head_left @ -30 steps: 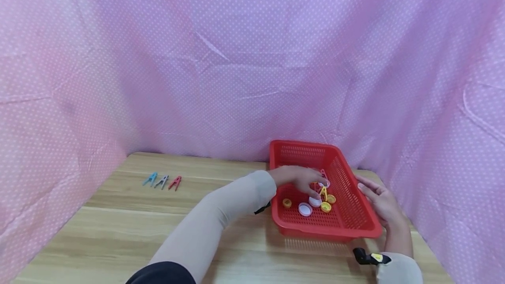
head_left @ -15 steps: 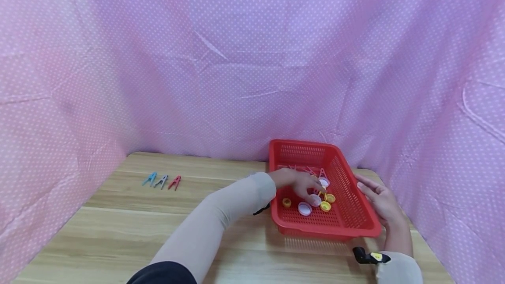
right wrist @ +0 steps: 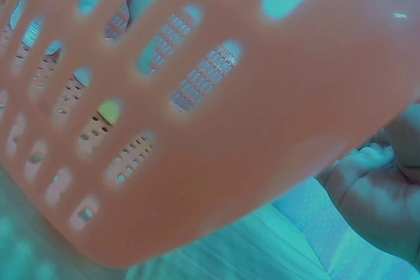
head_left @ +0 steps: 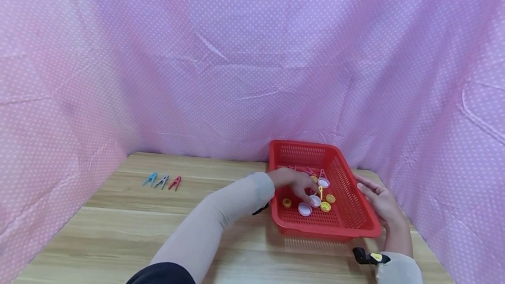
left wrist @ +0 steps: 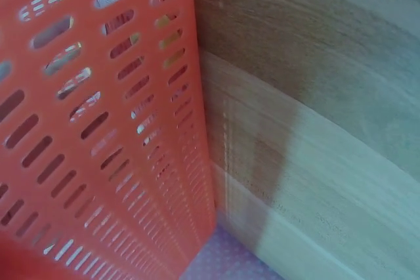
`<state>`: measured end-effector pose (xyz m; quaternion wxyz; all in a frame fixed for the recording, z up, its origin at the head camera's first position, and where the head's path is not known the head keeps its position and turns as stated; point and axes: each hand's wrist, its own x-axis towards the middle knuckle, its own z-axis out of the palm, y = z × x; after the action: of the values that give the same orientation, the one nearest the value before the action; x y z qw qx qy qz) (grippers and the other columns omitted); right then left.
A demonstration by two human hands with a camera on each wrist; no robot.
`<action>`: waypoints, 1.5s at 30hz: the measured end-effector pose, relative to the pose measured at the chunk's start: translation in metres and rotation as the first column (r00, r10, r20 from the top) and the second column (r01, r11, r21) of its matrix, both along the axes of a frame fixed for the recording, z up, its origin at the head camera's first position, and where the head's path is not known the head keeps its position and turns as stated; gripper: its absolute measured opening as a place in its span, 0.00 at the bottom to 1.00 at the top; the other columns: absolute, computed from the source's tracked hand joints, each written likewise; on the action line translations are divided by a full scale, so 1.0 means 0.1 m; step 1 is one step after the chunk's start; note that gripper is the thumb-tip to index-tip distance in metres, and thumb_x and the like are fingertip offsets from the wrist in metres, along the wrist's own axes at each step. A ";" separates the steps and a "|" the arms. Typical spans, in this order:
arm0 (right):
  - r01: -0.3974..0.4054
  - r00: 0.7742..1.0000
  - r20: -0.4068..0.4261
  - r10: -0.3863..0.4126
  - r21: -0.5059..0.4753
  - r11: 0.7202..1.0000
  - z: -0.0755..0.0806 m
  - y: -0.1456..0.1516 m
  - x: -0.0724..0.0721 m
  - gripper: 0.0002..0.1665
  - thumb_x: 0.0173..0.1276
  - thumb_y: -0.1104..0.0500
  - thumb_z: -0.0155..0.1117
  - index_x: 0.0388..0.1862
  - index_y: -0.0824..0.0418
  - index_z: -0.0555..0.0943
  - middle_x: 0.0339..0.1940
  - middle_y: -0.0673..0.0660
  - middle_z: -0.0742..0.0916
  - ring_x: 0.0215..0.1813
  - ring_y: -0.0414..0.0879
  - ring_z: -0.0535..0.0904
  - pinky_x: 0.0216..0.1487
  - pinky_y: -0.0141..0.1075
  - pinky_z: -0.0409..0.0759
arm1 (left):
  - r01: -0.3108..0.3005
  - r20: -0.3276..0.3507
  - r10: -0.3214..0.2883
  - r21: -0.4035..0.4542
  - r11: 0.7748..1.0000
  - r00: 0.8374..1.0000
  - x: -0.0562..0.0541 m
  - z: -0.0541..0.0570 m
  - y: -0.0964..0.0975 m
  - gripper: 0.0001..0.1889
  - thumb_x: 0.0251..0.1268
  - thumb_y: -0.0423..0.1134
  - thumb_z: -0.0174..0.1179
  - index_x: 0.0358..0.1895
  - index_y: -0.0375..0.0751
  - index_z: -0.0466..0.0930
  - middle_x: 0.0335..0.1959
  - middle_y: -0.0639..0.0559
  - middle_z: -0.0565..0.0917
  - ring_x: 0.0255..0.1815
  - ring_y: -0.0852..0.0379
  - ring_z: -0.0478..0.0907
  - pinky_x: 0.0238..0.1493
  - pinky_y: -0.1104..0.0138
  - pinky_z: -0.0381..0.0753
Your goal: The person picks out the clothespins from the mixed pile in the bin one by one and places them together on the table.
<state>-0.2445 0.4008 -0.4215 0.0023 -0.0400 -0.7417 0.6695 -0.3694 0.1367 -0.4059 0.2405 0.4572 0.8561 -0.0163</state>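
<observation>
- Head view: your L hand (head_left: 301,184) is down in the red basket (head_left: 327,231), arm over its L rim; thumb is by a middle white cap (head_left: 315,201), fingers bent downward. Tips partly hidden, so can't tell if they hold anything.
- Yellow clip (head_left: 321,192) is just beside those fingers, on the R.
- Your R hand (head_left: 380,200) is at the basket's R rim, thumb & forefinger fairly straight & touching the edge; other fingers hidden, so can't tell if it grips.
- Basket is on the R part of the wooden table (head_left: 98,222).
- Also in basket: near white cap (head_left: 305,209), far white cap (head_left: 324,183), 2 yellow caps (head_left: 325,207) close tog. R of the middle one, 1 small yellow cap (head_left: 286,203) nr the L wall, pink clips (head_left: 322,174) toward the far end.
- Well apart, table's far L: blue clip (head_left: 150,179), grey clip (head_left: 161,182), red clip (head_left: 175,183), side by side in a row.
- Pink dotted curtain (head_left: 252,56) behind.
- L wrist view: slotted basket wall on the L, table on the R; pale & yellowish bits thru slots, too blurred to ID.
- R wrist view: basket wall fills most; your R hand is partly seen at R edge, by the rim. Grip unclear here too.
</observation>
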 end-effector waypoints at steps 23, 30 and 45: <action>-0.017 1.000 0.003 0.017 -0.038 0.999 -0.01 0.02 -0.04 0.32 0.76 0.48 0.64 0.77 0.48 0.71 0.45 0.42 0.89 0.43 0.46 0.89 0.43 0.44 0.88 | -0.008 -0.039 0.007 -0.038 0.999 0.999 0.07 0.14 -0.27 0.24 0.67 0.55 0.67 0.65 0.59 0.81 0.47 0.60 0.81 0.48 0.62 0.76 0.53 0.70 0.78; -0.010 1.000 0.008 0.010 -0.026 1.000 0.00 0.01 0.00 0.31 0.75 0.47 0.64 0.76 0.45 0.73 0.44 0.42 0.90 0.42 0.46 0.89 0.42 0.44 0.88 | 0.019 -0.150 -0.014 0.031 0.999 0.989 0.08 0.16 -0.27 0.18 0.69 0.38 0.68 0.60 0.56 0.84 0.52 0.58 0.82 0.49 0.62 0.75 0.49 0.71 0.79; -0.006 1.000 0.007 0.006 -0.018 1.000 0.01 0.00 0.00 0.34 0.75 0.47 0.64 0.77 0.48 0.71 0.44 0.42 0.90 0.42 0.46 0.89 0.43 0.44 0.88 | -0.041 -0.088 0.048 0.077 0.996 0.995 0.05 0.15 -0.23 0.13 0.65 0.33 0.70 0.49 0.55 0.85 0.47 0.58 0.82 0.44 0.62 0.77 0.42 0.74 0.80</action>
<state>-0.2441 0.4009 -0.4210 -0.0026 -0.0399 -0.7358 0.6761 -0.3639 0.1138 -0.3909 0.1847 0.4454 0.8761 0.0004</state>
